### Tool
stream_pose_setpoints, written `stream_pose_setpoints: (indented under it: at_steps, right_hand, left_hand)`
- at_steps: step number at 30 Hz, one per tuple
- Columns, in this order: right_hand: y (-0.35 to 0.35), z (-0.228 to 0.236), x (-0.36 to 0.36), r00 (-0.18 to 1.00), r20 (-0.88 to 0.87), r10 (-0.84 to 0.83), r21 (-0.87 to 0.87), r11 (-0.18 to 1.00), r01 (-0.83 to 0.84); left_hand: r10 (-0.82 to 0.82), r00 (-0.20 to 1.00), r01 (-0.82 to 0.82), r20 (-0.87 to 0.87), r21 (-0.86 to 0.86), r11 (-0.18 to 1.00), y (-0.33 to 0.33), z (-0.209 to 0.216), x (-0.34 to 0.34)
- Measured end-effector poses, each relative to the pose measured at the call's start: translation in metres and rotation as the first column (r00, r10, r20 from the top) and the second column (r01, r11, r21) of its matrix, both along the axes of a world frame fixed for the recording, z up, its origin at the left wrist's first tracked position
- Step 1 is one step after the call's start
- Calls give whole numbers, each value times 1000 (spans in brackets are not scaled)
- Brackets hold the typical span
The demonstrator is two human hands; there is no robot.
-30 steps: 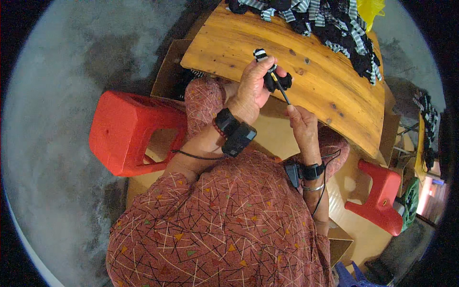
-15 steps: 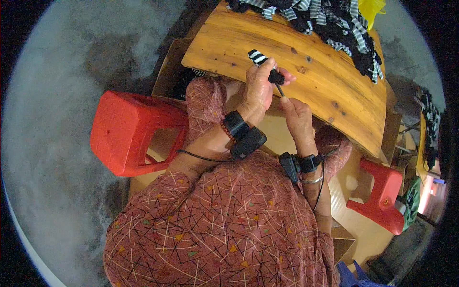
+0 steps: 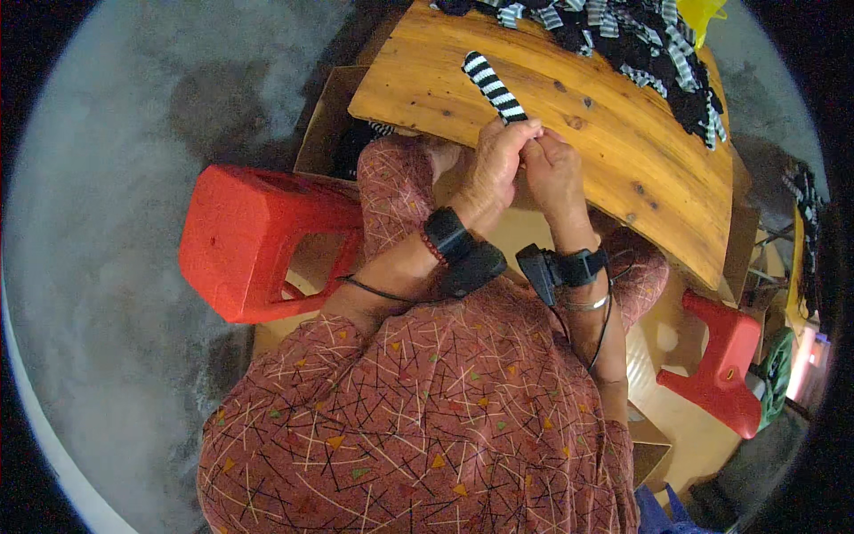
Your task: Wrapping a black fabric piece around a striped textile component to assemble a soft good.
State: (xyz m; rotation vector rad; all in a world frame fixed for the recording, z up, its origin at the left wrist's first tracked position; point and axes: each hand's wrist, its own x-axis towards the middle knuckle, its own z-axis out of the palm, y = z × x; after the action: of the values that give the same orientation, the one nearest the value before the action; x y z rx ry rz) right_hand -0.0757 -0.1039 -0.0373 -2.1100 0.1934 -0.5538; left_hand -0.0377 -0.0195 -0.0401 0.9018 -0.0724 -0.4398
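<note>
A black-and-white striped knitted tube [image 3: 495,86] with a rounded far end sticks up, straight and tilted to the left, over the wooden table's near part. Its lower end is gripped by my left hand [image 3: 495,167], thumb along the knit. Against it on the right is my right hand [image 3: 555,175], its fingers curled and closed at the tube's base. The thin dark rod seen in that hand half a second ago is now hidden by the fingers and the knit. Both hands are just off the table's near edge.
On the wooden table [image 3: 614,147], a pile of black and striped knitted pieces [image 3: 645,58] lies at the far right, beside a yellow plastic bag [image 3: 703,16]. A red stool [image 3: 236,245] stands left, another red stool [image 3: 722,365] right. Under the table's left end is a cardboard box [image 3: 327,125].
My right hand has come up against my left, and the rod has gone from sight. Much more of the striped tube now extends past my left hand; the black bunch below is hidden.
</note>
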Motion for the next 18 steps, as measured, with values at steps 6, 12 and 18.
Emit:
stream_pose_setpoints:
  at_steps: [6, 12, 18]
  right_hand:
    - [-7, -6, -26, 993, -103, 58, 156, 987, -41]
    - [-5, 0, -33, 988, -145, 61, 146, 988, -39]
    - [-10, 8, -56, 951, -303, 61, 89, 995, -35]
  left_hand:
    - [-157, 987, 160, 35, -124, 979, 16, 8, 12]
    - [-133, 991, 122, -15, -293, 948, 14, 15, 27]
    - [5, 996, -34, -94, -311, 950, 11, 16, 31]
